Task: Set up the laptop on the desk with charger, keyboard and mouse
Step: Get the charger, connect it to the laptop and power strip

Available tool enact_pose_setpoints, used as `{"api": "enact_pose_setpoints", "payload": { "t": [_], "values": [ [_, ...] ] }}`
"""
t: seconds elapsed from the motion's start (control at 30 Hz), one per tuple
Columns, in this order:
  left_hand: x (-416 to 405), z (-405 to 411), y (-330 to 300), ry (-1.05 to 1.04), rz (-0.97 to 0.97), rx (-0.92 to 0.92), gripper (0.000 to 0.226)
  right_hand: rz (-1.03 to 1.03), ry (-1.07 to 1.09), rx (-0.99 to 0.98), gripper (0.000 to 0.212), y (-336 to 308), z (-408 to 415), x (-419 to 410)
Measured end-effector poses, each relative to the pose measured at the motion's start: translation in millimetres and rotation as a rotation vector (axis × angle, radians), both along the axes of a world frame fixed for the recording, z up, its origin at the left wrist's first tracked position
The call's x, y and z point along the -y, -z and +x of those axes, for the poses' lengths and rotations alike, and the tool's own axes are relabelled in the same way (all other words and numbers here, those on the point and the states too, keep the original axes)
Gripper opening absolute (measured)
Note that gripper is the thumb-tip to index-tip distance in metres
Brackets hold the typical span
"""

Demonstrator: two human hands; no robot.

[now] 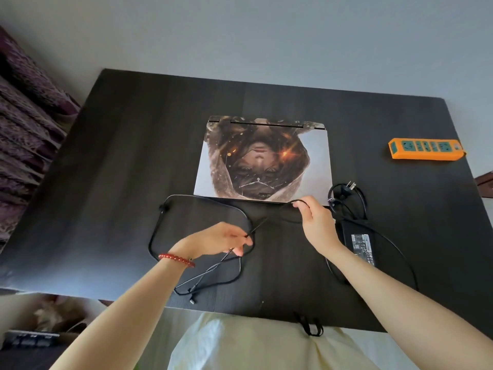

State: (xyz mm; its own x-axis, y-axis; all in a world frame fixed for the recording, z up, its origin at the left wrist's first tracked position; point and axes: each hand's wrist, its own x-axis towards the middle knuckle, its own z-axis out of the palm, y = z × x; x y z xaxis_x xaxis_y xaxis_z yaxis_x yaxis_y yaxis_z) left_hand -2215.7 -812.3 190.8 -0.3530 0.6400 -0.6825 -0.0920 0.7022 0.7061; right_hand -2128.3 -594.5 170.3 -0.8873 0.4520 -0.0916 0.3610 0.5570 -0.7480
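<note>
I note both hands pinching the cord [269, 219]: left hand [224, 240] near its loops, right hand [314, 220] beside the adapter [360, 243]. Closed laptop [262, 161] lies beyond them on the worktop [133, 156].

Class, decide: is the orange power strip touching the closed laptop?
Apart. The head view shows bare dark desk between the power strip and laptop.

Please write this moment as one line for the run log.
left hand: pinches thin black charger cable | right hand: pinches same cable | closed picture-covered laptop: unplugged | orange power strip: far right
</note>
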Motion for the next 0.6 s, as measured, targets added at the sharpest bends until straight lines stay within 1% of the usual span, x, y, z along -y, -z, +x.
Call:
{"api": "enact_pose_setpoints", "payload": {
  "t": [0.07,0.13,0.2,0.23,0.3,0.33,0.37,0.4,0.43,0.47,0.53,0.57,0.6],
  "values": [
    [8,0,4,-0.058,-0.032,-0.007,0.023,-0.1,-0.051,0.053,0.021,0,-3,-1],
    [20,-1,9,-0.192,-0.055,0.039,0.024,-0.173,-0.16,0.12,0.019,-1,-3,-2],
    [31,-2,15,-0.283,-0.066,0.064,0.022,-0.236,-0.276,0.233,0.017,0,1,-3],
    [37,-3,18,-0.293,-0.082,0.049,0.02,-0.25,-0.345,0.323,0.017,2,4,-2],
    [42,-1,22,-0.263,-0.122,0.032,0.015,-0.188,-0.508,0.561,0.023,6,7,-2],
    [45,0,22,-0.224,-0.149,0.046,0.018,-0.122,-0.591,0.671,0.027,8,8,-1],
    [47,2,23,-0.149,-0.191,0.048,0.023,-0.054,-0.652,0.736,0.031,10,8,1],
    [49,4,23,-0.051,-0.248,0.026,0.03,0.008,-0.677,0.739,0.036,12,7,4],
    [52,6,25,0.028,-0.303,-0.021,0.036,0.07,-0.673,0.69,0.038,13,5,8],
    [55,8,28,0.06,-0.34,-0.078,0.038,0.128,-0.641,0.611,0.038,14,2,14],
    [59,11,34,-0.022,-0.34,-0.195,0.035,0.195,-0.556,0.447,0.035,16,-7,26],
    [62,12,36,-0.103,-0.322,-0.27,0.031,0.223,-0.55,0.406,0.034,17,-12,31],
    [66,12,40,-0.196,-0.313,-0.364,0.027,0.268,-0.586,0.405,0.036,19,-17,37]
  ]
}}
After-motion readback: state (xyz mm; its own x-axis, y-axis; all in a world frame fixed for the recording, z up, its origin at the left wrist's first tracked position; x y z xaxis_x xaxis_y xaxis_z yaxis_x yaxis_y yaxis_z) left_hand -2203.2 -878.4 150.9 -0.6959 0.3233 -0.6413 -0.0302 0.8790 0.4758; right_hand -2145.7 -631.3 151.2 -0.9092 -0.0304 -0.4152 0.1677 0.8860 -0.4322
